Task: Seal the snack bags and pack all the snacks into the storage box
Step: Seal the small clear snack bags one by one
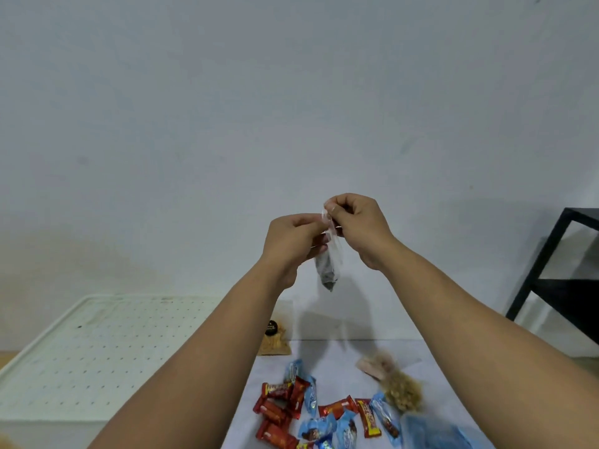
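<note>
Wrapped snacks [324, 416] on table, both hands' grips pinched shut on clear bag [329, 267] top, contents hanging below

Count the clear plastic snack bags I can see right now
3: a clear plastic bag of dark snacks pinched between left hand and right hand; one of pale nuts on the table; one by the wall. Arms may hide more.

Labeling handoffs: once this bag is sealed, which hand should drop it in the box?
Left, likely. The white storage box sits on the left side, below the left hand. The right hand would have to cross over. Both pinch the clear bag.
</note>
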